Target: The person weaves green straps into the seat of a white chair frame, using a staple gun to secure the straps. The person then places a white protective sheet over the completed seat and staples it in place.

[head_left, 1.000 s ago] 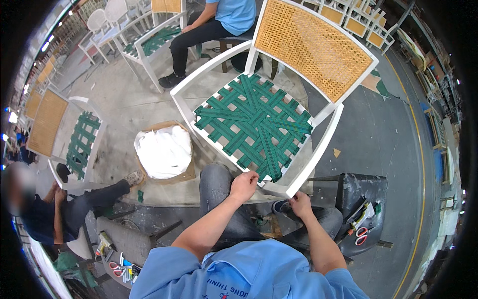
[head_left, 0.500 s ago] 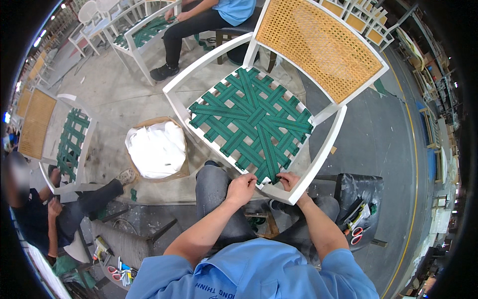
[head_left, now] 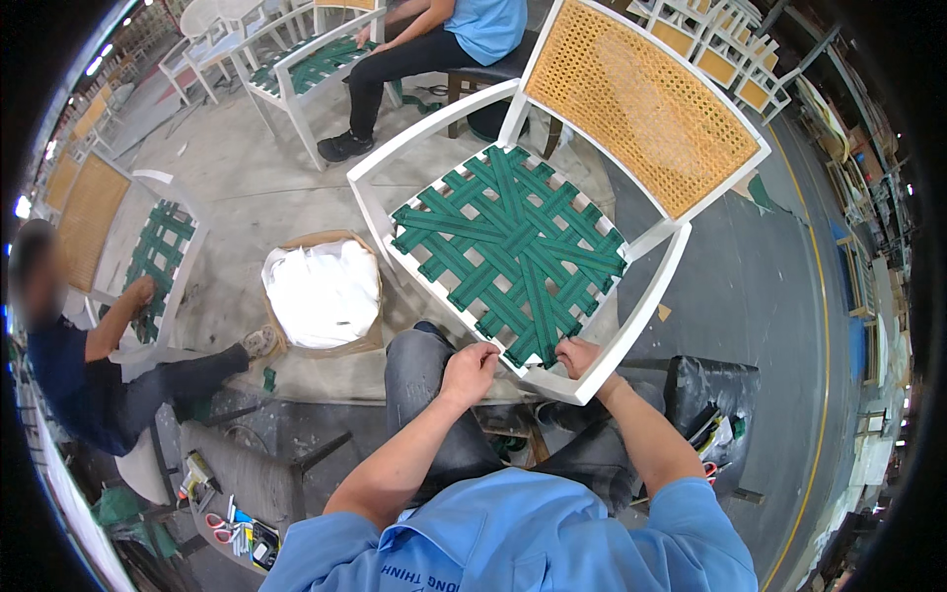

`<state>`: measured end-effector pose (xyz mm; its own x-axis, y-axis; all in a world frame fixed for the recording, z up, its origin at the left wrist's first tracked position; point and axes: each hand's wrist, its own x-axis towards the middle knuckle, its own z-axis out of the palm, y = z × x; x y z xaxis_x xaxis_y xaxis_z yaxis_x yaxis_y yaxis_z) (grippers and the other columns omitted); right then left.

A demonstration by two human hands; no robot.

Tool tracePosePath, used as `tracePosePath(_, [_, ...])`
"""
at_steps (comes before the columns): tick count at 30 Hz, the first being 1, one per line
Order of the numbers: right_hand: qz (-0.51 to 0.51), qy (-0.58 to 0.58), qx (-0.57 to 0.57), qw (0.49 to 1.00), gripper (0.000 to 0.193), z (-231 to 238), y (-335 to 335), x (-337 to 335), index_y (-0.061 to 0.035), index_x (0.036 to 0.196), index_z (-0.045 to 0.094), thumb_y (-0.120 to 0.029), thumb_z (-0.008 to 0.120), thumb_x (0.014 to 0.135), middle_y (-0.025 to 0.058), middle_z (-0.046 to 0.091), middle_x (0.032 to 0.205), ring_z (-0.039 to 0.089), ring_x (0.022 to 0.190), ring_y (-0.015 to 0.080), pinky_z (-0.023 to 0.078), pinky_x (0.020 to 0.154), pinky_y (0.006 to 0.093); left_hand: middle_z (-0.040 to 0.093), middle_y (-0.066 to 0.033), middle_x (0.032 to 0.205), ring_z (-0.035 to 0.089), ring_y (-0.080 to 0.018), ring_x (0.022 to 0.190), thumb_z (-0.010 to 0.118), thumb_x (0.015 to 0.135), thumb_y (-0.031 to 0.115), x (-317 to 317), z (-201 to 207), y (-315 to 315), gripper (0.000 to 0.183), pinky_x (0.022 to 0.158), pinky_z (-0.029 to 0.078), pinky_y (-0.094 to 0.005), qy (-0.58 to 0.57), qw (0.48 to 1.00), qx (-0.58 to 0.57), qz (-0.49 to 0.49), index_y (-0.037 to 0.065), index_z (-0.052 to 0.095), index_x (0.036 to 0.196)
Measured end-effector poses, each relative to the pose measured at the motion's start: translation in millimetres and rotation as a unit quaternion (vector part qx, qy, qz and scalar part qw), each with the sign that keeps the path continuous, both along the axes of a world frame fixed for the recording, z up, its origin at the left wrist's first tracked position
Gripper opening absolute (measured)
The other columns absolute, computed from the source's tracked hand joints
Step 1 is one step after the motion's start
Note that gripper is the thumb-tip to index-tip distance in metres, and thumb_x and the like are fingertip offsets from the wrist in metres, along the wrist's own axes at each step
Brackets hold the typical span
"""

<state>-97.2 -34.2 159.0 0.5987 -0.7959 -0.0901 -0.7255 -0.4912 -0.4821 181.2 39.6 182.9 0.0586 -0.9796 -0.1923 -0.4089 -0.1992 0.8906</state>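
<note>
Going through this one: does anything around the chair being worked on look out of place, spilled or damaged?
Only minor litter: a green scrap lies by the cardboard box, and a tan scrap lies right of the white chair. Both look like stray offcuts. No spill or chair damage stands out.

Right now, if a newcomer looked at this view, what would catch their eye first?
Probably the big white armchair at upper centre, with its golden cane back and the dark green webbing crisscrossing its seat. Next, likely the cardboard box of bright white material on the floor to its left. At far left, a person in dark clothing reaches to another webbed chair.
</note>
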Motion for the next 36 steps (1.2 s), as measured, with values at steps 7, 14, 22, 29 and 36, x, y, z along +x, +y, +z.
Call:
tracePosePath(7, [0.096, 0.137, 0.013, 0.986, 0.026, 32, -13, 8, -0.0055, 0.102, 0.058, -0.005, 0.067, 0.077, 0.0223, 0.067, 0.101, 0.070, 0.094, 0.0446, 0.057, 0.081, 0.0526, 0.072, -0.0160, 0.098, 0.071, -0.0300, 0.083, 0.064, 0.097, 0.011, 8, 30, 40, 0.016, 0.076, 0.056, -0.0372, -0.017, 0.995, -0.097, 0.011, 0.004, 0.072, 0.109])
tracePosePath(14, [0.215, 0.153, -0.036, 0.964, 0.025, 50, -20, 13, -0.0051, 0.104, 0.057, -0.010, 0.063, 0.081, 0.0241, 0.066, 0.102, 0.070, 0.093, 0.0442, 0.058, 0.077, 0.0517, 0.072, -0.0156, 0.095, 0.070, -0.0350, 0.085, 0.065, 0.096, 0.008, 30, 70, 110, 0.012, 0.073, 0.056, -0.0414, -0.084, 0.987, -0.134, 0.034, 0.005, 0.072, 0.105])
tracePosePath(22, [0.319, 0.126, -0.161, 0.926, 0.012, 41, -22, 16, -0.0021, 0.085, 0.062, -0.014, 0.061, 0.084, 0.0183, 0.068, 0.073, 0.073, 0.069, 0.0359, 0.059, 0.059, 0.0455, 0.071, -0.0135, 0.092, 0.069, -0.0330, 0.078, 0.066, 0.095, 0.008, 38, 96, 140, 0.012, 0.067, 0.055, -0.0391, -0.116, 0.983, -0.125, 0.073, 0.006, 0.072, 0.105])
tracePosePath(29, [0.339, 0.155, -0.150, 0.916, 0.015, 24, -29, 17, -0.0008, 0.081, 0.064, -0.015, 0.061, 0.083, 0.0205, 0.069, 0.070, 0.073, 0.066, 0.0370, 0.058, 0.056, 0.0498, 0.071, -0.0134, 0.093, 0.069, -0.0329, 0.079, 0.066, 0.095, 0.009, 39, 91, 152, 0.012, 0.068, 0.055, -0.0402, -0.130, 0.983, -0.095, 0.089, 0.006, 0.072, 0.105])
tracePosePath(36, [0.228, 0.113, -0.082, 0.964, 0.013, 24, -28, 12, -0.0002, 0.085, 0.061, -0.012, 0.064, 0.082, 0.0229, 0.069, 0.077, 0.073, 0.076, 0.0402, 0.058, 0.067, 0.0499, 0.072, -0.0132, 0.093, 0.070, -0.0273, 0.074, 0.065, 0.095, 0.006, 44, 65, 144, 0.011, 0.068, 0.055, -0.0373, -0.143, 0.972, -0.151, 0.106, 0.004, 0.072, 0.103])
